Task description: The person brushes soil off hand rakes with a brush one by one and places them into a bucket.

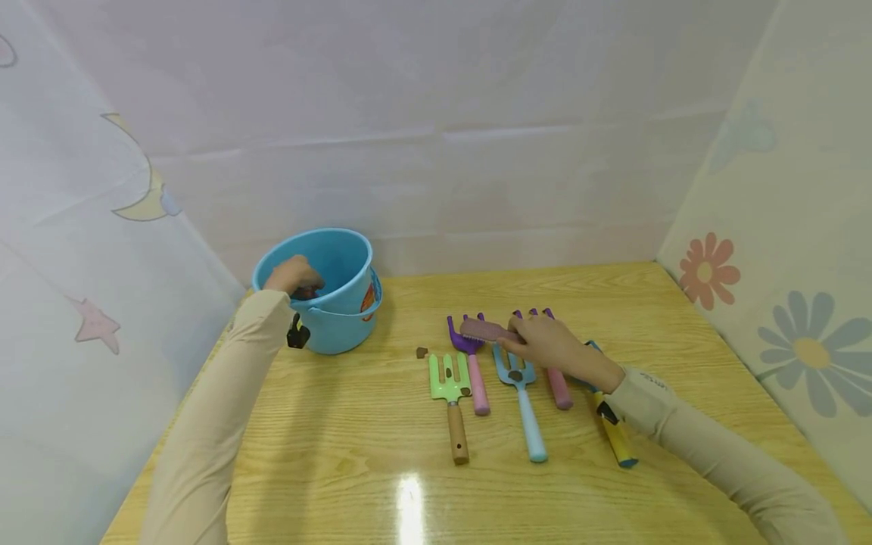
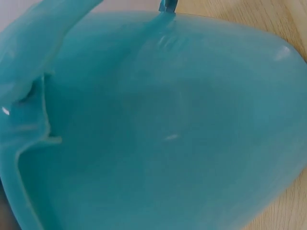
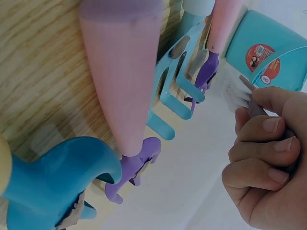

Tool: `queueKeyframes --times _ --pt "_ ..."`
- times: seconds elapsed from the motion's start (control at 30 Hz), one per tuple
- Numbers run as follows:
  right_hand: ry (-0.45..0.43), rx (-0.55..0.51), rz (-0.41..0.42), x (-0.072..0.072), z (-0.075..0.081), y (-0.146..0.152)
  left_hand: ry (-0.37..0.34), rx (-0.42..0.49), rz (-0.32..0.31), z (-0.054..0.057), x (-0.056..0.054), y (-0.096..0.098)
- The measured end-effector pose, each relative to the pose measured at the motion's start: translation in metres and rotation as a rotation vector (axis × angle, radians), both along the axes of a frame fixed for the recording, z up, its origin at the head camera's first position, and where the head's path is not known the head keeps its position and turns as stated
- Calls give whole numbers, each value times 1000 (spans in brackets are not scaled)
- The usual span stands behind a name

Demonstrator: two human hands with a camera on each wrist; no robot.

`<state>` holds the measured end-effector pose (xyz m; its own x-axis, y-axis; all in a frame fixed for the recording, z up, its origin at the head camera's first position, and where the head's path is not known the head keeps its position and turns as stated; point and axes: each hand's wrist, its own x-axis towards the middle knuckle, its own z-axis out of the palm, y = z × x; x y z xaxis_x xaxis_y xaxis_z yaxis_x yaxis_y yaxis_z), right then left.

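Observation:
My right hand (image 1: 545, 344) grips a mauve brush (image 1: 485, 331) by its handle, over the heads of the garden forks. In the right wrist view, pale bristles show on the brush. Beneath it are a purple rake with a pink handle (image 1: 480, 390) and a light blue fork (image 1: 527, 416). My left hand (image 1: 294, 275) reaches over the near rim of a blue bucket (image 1: 341, 325), fingers bent down inside. Something dark reddish shows under these fingers; I cannot tell whether they hold it. The left wrist view shows only the bucket's outer wall (image 2: 168, 120) and handle, not the hand.
A green fork with a wooden handle (image 1: 456, 431) lies left of the others, brown bits on its head. Another pink-handled rake (image 1: 560, 390) and a yellow-handled blue tool (image 1: 616, 439) lie to the right. A brown crumb (image 1: 421, 352) sits on the wooden table (image 1: 341, 469).

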<state>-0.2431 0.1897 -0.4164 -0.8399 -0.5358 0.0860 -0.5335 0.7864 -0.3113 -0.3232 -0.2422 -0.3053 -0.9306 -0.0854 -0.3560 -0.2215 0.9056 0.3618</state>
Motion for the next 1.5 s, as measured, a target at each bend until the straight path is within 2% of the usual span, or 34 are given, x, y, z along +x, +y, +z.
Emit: queueKeyframes --times 0.2,0.43,0.57,0.73,1.0,1.27,1.5 --pt "17 -9 6 0 1 0 35 -6 -20 4 4 1" --pt "28 -4 9 -1 0 2 95 19 -37 2 4 -2" --pt "37 5 8 -3 0 3 159 51 -69 0 4 -2" --pt "52 -7 18 -4 3 4 276 61 -126 0 5 -1" --pt "64 -24 13 -4 3 7 412 104 -140 2 7 7" --pt "31 -27 -29 -4 4 10 428 235 -192 12 16 8" --pt "-8 -13 -60 -4 5 14 464 200 -243 14 19 12"
